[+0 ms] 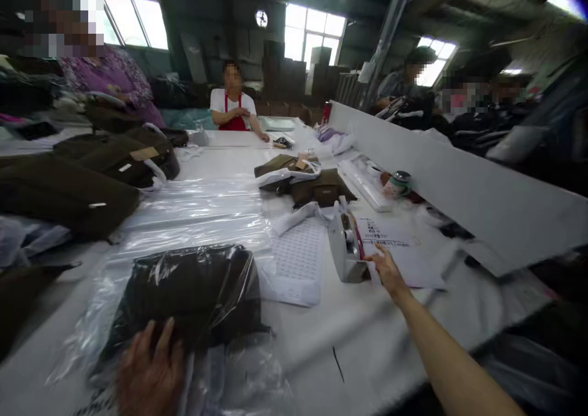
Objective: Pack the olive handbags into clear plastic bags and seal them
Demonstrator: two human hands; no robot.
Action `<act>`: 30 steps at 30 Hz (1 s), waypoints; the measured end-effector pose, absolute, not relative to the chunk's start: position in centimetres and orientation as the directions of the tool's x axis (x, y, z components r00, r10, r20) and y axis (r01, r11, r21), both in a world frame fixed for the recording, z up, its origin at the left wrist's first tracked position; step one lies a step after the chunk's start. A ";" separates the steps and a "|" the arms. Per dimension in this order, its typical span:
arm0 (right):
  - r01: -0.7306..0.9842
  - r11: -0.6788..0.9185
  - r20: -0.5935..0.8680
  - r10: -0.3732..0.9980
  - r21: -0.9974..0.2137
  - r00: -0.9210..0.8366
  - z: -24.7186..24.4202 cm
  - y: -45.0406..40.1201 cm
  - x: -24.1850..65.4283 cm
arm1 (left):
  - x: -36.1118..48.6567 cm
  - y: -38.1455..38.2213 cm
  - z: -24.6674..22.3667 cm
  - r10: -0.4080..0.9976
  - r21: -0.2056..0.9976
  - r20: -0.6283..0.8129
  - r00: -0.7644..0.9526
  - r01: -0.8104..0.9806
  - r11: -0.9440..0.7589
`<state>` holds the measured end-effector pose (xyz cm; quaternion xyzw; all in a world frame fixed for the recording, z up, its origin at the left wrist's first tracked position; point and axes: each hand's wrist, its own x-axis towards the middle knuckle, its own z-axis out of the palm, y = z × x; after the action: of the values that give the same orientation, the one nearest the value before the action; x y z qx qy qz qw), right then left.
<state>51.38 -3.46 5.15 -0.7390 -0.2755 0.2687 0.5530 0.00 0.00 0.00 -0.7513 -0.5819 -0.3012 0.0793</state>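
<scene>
"What's on the left?"

"A left hand (149,367), fingers apart and lying flat, not clamped, rests on a dark folded garment (184,293). The soft cloth sits inside a crinkly clear plastic bag (248,379) on a smooth white table (349,324)."

"And to the right?"

"An open, empty right hand (388,272) reaches over a printed paper sheet (404,257), just beside a boxy white plastic device (344,250)."

Windows (312,33) glare into a dim hall (220,18); edges bow, and the left hand (151,367) looks blurred.
</scene>
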 end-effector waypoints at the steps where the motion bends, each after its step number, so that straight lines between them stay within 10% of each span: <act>1: 0.103 -0.229 -0.089 0.696 -0.968 0.712 5.1 -2.5 51.0 | -0.1 0.0 0.0 0.827 0.240 0.546 0.136 0.920 -0.309; 10: 0.082 -0.308 -0.121 0.587 -0.948 0.801 3.5 -4.3 46.5 | -0.2 -0.1 -0.1 0.829 0.282 0.550 0.097 0.913 -0.294; 18: 0.510 -0.540 -0.230 0.803 -0.669 0.549 6.8 -6.7 45.9 | -0.4 -0.2 -0.9 0.807 0.329 0.590 0.026 0.905 -0.271; 22: 0.767 -0.095 -0.232 0.970 -0.635 -0.072 12.5 -0.1 35.0 | -0.4 -0.6 -0.8 0.804 0.369 0.593 -0.041 0.902 -0.226; 25: 0.710 0.283 -0.253 0.797 -0.645 -0.548 15.5 4.9 23.0 | -0.4 -0.8 -0.6 0.827 0.417 0.556 -0.088 0.890 -0.186; 30: 0.708 0.686 -0.349 0.630 -0.169 -0.693 14.8 9.0 8.3 | -0.6 -1.5 -0.4 0.830 0.450 0.548 -0.106 0.873 -0.186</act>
<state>8.32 9.01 14.85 -0.3684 -0.9084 0.1465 -0.1326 -0.65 -1.55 -0.42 -0.6680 -0.6373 -0.3832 0.0286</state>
